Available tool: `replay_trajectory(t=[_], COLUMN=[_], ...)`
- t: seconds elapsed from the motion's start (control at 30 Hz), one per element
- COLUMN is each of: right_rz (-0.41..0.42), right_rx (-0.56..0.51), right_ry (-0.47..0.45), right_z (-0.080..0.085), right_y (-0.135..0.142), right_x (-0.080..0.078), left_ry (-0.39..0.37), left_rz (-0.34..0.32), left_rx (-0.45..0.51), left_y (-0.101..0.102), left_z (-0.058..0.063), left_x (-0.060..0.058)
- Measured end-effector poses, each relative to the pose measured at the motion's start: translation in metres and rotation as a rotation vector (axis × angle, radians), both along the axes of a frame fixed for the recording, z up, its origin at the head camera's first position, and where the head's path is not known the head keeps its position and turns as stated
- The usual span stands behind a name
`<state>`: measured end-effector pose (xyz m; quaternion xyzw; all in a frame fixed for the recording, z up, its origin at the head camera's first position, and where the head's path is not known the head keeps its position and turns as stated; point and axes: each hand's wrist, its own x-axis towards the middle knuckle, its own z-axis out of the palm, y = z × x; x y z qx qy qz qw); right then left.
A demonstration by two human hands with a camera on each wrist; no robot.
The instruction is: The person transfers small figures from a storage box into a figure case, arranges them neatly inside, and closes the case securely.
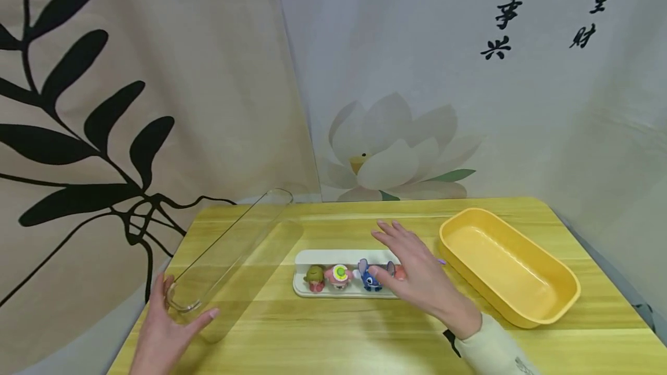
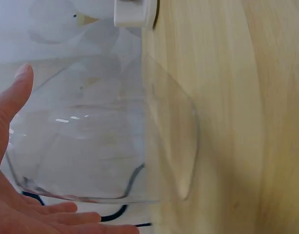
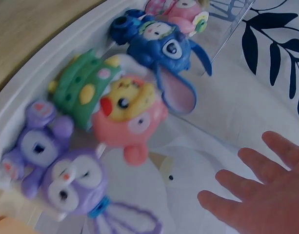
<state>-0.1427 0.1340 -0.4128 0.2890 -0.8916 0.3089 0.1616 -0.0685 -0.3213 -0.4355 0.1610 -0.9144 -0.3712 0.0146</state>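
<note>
A clear, long, box-like cover (image 1: 231,256) lies at a slant on the left of the table. Around its near end is my left hand (image 1: 165,328), thumb spread to one side and fingers straight at the other. Mid-table, a long white tray (image 1: 323,257) bears several small figurines in a row, among them a blue long-eared one (image 1: 371,276). Over the tray's right part I hold my right hand (image 1: 417,268) with fingers extended and nothing in them. It hides that end in the head view; the right wrist view shows a purple bunny figurine (image 3: 76,180) there.
A yellow basin (image 1: 521,314) stands on the right of the wooden table (image 1: 302,340). Behind the table hang pale curtains (image 1: 208,74) printed with dark leaves, a lotus and characters.
</note>
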Motion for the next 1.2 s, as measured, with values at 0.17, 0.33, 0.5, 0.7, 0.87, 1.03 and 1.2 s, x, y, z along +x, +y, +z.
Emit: replay_trajectory(t=[0.17,0.33,0.5,0.7,0.87,1.03,1.2], right_rz=[0.029,0.036,0.023,0.004,-0.007,-0.028,-0.040], right_rx=[0.004,-0.001,-0.011,-0.014,-0.033,-0.060,-0.112], right_ry=[0.004,0.010,-0.005,-0.031,-0.031,-0.042,-0.028], right_z=[0.002,0.004,0.007,0.009,0.013,0.019,0.025], right_y=[-0.012,-0.016,-0.016,-0.013,-0.011,-0.007,-0.001], right_x=[-0.001,-0.002,-0.002,-0.004,-0.004,-0.005,-0.007], left_ry=[-0.040,0.029,0.099,0.199,0.371,0.481,0.518], left_rz=[-0.001,0.004,0.036,0.030,-0.045,-0.137,-0.205], left_rx=[0.162,0.253,0.229,0.260,0.408,0.497,0.529], left_y=[-0.005,-0.006,-0.005,-0.006,-0.003,0.002,0.010], left_z=[-0.006,-0.011,-0.016,-0.019,-0.009,0.004,0.018], left_x=[-0.003,-0.006,-0.011,-0.022,-0.029,-0.034,-0.038])
